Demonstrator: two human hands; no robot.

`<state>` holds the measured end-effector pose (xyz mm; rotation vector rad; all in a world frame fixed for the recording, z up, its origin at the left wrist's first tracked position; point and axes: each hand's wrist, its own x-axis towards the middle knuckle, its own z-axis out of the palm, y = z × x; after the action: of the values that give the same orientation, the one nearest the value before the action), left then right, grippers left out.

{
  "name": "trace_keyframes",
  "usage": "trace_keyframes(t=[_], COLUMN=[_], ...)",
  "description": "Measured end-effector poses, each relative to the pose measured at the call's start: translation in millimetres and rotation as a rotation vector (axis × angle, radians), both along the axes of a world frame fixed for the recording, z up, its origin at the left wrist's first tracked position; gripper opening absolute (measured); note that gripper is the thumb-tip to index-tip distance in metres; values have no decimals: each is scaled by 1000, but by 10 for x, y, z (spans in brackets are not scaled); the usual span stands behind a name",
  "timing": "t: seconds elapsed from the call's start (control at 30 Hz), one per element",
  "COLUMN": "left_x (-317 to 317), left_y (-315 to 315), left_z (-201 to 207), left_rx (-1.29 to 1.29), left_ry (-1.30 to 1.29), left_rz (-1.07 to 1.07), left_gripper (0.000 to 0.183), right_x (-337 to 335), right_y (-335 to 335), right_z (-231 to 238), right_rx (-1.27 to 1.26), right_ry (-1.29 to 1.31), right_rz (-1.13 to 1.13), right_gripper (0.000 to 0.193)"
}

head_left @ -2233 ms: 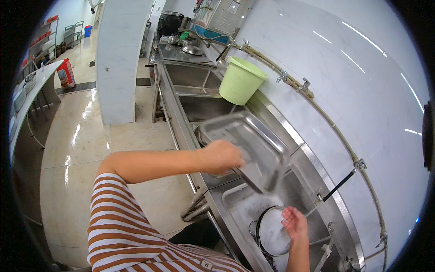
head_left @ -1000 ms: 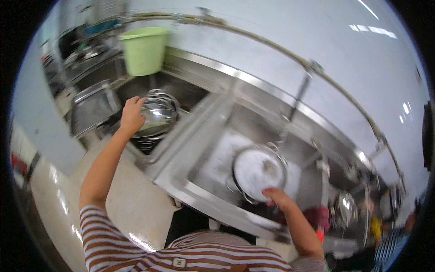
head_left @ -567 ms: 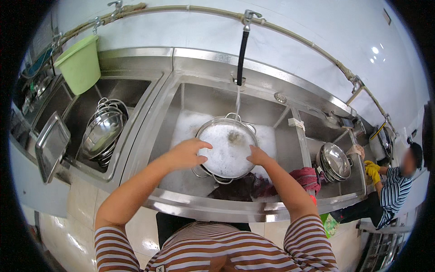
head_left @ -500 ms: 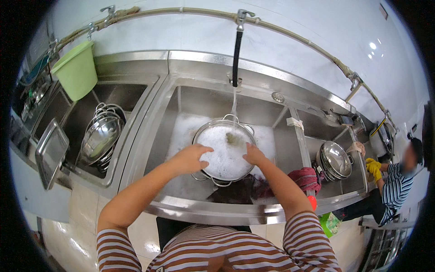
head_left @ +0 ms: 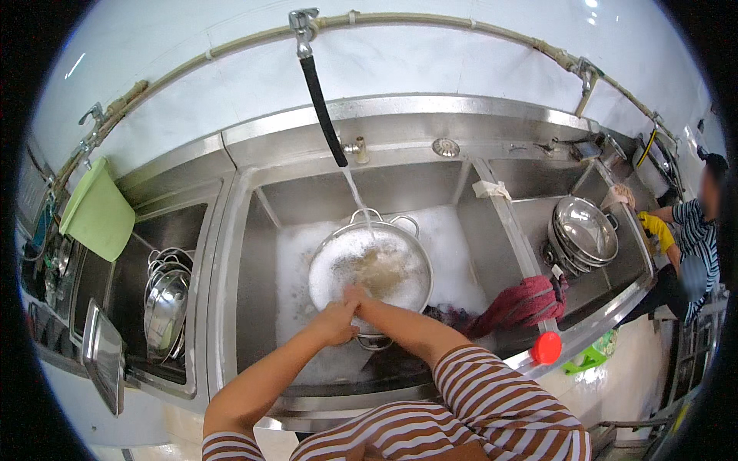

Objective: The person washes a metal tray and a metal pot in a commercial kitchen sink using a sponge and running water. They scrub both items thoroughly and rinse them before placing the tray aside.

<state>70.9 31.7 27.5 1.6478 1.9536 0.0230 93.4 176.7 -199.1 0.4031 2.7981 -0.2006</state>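
Observation:
A two-handled steel pot (head_left: 425, 269) stands in the middle sink, filled with water and white foam. Water from the black hose (head_left: 323, 115) pours into its far side, where a brownish patch shows through the suds. At the pot's near rim my two hands meet. My left hand (head_left: 333, 323) has its fingers curled in; what they close on is hidden. Just beside it, over the near edge of the foam, my right hand (head_left: 357, 298) is smeared by motion, and its fingers cannot be made out. Another handled rim shows behind the pot, and part of another pot beneath it.
Suds surround the pot in the sink (head_left: 254, 253). Stacked steel pots (head_left: 167, 307) lie in the left sink, near a green bucket (head_left: 100, 211). More pans (head_left: 586, 230) fill the right sink. A dark red cloth (head_left: 526, 303) hangs over the divider. A person (head_left: 696, 238) works at far right.
My hands have come together from opposite sides of the pot to its near rim. The foam has thinned, and a larger brownish patch shows. The view has shifted to the right.

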Motion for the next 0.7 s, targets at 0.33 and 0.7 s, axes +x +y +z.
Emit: trace_keyframes(t=[0.33, 0.7], left_x=[-457, -980], left_y=[-9, 918], left_z=[-418, 2612], left_rx=[-352, 1087], left_ry=[83, 236], left_rz=[-157, 463], left_gripper=[49, 55], right_x=[1119, 1036], right_y=[394, 360], right_z=[665, 1105], right_rx=[46, -141], right_ry=[320, 21], right_rz=[-229, -318], right_gripper=[33, 37])
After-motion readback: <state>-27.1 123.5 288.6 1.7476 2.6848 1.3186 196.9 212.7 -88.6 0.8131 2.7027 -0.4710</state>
